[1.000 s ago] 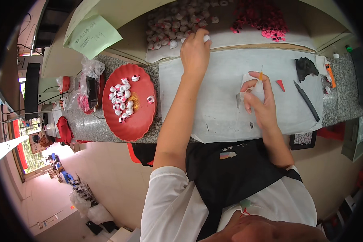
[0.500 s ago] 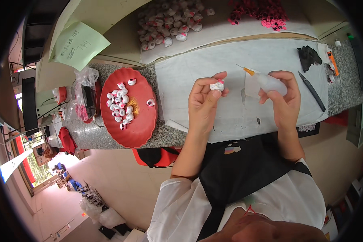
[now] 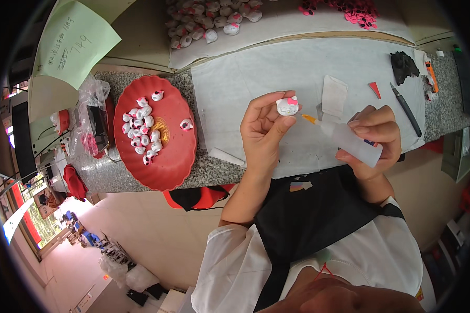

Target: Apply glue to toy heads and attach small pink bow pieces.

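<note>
Between the fingertips and thumb of my left hand (image 3: pixel 263 125) is a small white figurine (image 3: pixel 287 107) with a pink patch on top. My right hand (image 3: pixel 376 135) is wrapped round a translucent squeeze bottle (image 3: pixel 352 145), tilted up to the left. Its orange needle tip (image 3: pixel 309 119) points at the figurine's lower right side. Whether the fine needle touches the figurine, I cannot tell. To the left, a red scalloped plate (image 3: pixel 180 151) holds several similar white figurines (image 3: pixel 143 120) with pink and dark spots.
White paper (image 3: pixel 235 78) covers the worktop. On its right lie a black pen-like tool (image 3: pixel 406 110), a red sliver (image 3: pixel 374 90), a crumpled black cloth (image 3: pixel 403 68) and a pale card (image 3: pixel 334 96). The shelf behind bears heaped white figurines (image 3: pixel 209 21) and pink pieces (image 3: pixel 355 10).
The bottle has come left and down, bringing its tip from well above to beside the figurine. My left hand has turned the figurine, showing more of its pink patch. The whole view has shifted slightly.
</note>
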`<action>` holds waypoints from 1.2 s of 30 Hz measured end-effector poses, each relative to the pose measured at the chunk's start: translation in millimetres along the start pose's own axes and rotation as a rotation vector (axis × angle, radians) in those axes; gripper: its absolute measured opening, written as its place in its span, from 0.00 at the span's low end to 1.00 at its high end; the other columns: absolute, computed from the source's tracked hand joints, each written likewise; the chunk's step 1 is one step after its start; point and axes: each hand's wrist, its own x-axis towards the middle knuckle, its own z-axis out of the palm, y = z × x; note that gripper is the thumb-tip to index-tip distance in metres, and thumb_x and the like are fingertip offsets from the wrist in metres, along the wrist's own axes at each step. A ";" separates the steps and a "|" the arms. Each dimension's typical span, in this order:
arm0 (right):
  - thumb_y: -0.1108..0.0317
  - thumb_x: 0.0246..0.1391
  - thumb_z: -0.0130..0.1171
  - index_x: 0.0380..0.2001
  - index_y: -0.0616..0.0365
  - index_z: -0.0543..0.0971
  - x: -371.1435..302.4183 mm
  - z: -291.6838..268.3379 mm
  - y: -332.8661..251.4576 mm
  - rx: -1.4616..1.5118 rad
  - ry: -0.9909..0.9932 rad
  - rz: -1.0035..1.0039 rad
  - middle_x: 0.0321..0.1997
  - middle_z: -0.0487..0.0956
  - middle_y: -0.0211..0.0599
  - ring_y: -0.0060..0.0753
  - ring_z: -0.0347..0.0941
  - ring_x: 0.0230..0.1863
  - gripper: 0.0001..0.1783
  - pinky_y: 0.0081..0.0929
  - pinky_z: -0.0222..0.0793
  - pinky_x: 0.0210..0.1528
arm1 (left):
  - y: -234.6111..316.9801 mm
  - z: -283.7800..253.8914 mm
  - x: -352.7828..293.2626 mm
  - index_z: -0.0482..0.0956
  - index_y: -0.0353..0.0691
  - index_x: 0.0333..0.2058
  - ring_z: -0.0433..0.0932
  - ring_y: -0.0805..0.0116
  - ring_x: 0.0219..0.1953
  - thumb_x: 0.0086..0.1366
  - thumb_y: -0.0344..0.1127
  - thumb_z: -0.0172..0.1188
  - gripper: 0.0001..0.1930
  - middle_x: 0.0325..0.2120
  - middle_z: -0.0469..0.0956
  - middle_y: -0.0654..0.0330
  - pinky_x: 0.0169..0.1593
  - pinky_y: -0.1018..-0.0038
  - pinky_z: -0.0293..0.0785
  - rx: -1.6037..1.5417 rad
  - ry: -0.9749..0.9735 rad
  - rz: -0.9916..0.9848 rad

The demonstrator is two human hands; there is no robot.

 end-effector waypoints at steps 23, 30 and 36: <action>0.78 0.19 0.67 0.29 0.60 0.69 -2.0 -1.6 0.3 0.010 0.005 -0.026 0.28 0.66 0.36 0.24 0.63 0.23 0.25 0.17 0.59 0.23 | -3.9 0.4 -1.2 0.64 0.34 0.39 0.71 0.64 0.36 0.46 0.23 0.56 0.19 0.38 0.68 0.51 0.41 0.72 0.66 0.045 0.020 -0.024; 0.79 0.18 0.67 0.29 0.60 0.69 -1.7 0.7 -0.9 0.018 0.007 -0.018 0.29 0.65 0.37 0.24 0.63 0.22 0.26 0.17 0.59 0.23 | -3.8 1.5 -1.3 0.64 0.33 0.39 0.71 0.65 0.35 0.46 0.22 0.56 0.19 0.37 0.68 0.51 0.41 0.73 0.66 0.063 0.013 -0.039; 0.79 0.18 0.67 0.29 0.60 0.69 0.3 0.1 -1.4 0.007 -0.019 -0.030 0.29 0.65 0.37 0.23 0.63 0.22 0.26 0.16 0.58 0.21 | -2.0 1.1 -1.7 0.64 0.31 0.39 0.67 0.70 0.41 0.46 0.17 0.53 0.18 0.37 0.68 0.53 0.43 0.79 0.63 0.048 -0.018 -0.056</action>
